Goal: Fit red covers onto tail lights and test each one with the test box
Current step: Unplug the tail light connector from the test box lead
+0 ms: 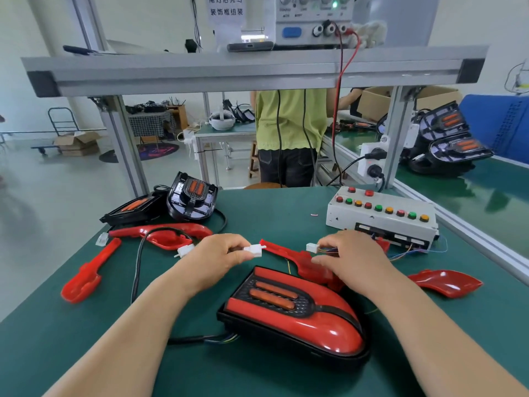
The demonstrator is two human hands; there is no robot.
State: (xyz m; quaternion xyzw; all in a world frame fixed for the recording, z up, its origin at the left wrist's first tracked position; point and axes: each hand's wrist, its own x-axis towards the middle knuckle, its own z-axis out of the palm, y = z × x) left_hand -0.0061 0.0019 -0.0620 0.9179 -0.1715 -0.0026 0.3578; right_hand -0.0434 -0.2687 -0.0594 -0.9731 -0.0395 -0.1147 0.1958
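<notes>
A tail light (292,313) with its red cover fitted lies on the green mat in front of me. My left hand (217,259) pinches the light's white plug (254,250). My right hand (352,259) pinches a second white connector (311,247) whose thin wires run to the test box (380,216) at the right. The two connectors face each other with a gap between them. Loose red covers lie at the left (160,233), (86,276), under my right hand (297,259) and at the right (446,282). Two uncovered black tail lights (191,199), (134,209) sit at the back left.
An aluminium shelf (252,73) with a power supply (312,18) spans overhead; its red lead (337,116) hangs down. A power strip (372,161) is fixed to the right post. More tail lights (452,141) lie on the neighbouring bench. A person in a green shirt (289,121) stands behind.
</notes>
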